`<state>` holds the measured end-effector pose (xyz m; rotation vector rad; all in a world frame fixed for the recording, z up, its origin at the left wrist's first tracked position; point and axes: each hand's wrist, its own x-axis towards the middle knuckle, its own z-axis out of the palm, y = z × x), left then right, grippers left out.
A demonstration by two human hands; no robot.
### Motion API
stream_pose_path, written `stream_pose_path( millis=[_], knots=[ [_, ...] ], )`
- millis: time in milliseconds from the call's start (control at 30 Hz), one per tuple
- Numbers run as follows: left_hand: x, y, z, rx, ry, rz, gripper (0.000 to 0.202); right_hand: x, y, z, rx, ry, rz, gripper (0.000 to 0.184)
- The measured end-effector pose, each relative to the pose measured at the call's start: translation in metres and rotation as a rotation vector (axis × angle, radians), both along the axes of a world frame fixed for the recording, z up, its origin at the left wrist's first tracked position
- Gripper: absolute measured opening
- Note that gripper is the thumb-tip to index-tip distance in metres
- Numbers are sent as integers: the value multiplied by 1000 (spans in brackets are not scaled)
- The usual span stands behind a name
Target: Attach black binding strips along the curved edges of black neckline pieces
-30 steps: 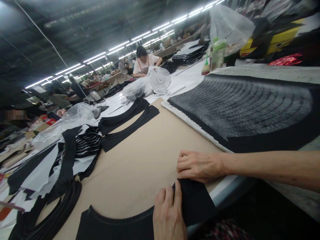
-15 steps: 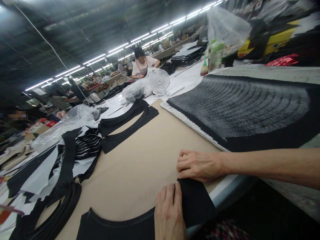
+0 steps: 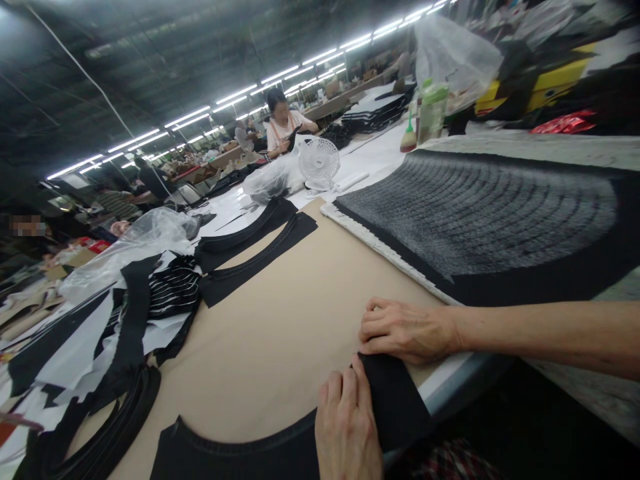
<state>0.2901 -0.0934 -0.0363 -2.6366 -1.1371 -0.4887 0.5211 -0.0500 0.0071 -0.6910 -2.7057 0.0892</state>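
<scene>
A black fabric piece (image 3: 240, 457) with a long concave edge lies along the near side of the beige work surface. My left hand (image 3: 349, 423) is on top of it, fingers bent and close together at the curved edge, thumb hidden. At the upper corner of the piece, my right hand (image 3: 407, 331) has its fingers curled in, the tips against the fabric edge. The fingertips of both hands nearly meet there. What lies under the right fingers is hidden. Two similar black curved pieces (image 3: 260, 263) rest farther up the beige surface.
A black sheet with a grey dotted pattern (image 3: 500, 213) lies on a white-edged board at right. Behind stand a small white fan (image 3: 319, 163), a green bottle (image 3: 433, 110) and a glue bottle (image 3: 409, 137). Black strips (image 3: 115, 433) pile up at left. A co-worker (image 3: 285, 127) sits beyond.
Both my hands have shifted slightly right, and my left index finger now reaches up closer to the right fingertips. The co-worker across has raised something dark in their hands.
</scene>
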Motion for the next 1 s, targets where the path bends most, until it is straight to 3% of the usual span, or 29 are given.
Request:
stream_pose_path(
  millis=[200, 567, 833, 1000],
  knots=[
    [0, 2, -5, 91, 24, -46, 57, 7, -1, 2, -21, 18, -62, 26],
    [5, 2, 4, 18, 27, -43, 66, 11, -1, 3, 2, -2, -33, 31],
    [6, 1, 5, 14, 79, -22, 66, 12, -5, 5, -142, 96, -232, 30],
    [6, 1, 4, 27, 64, -32, 67, 13, -7, 5, -117, 21, -210, 33]
  ],
)
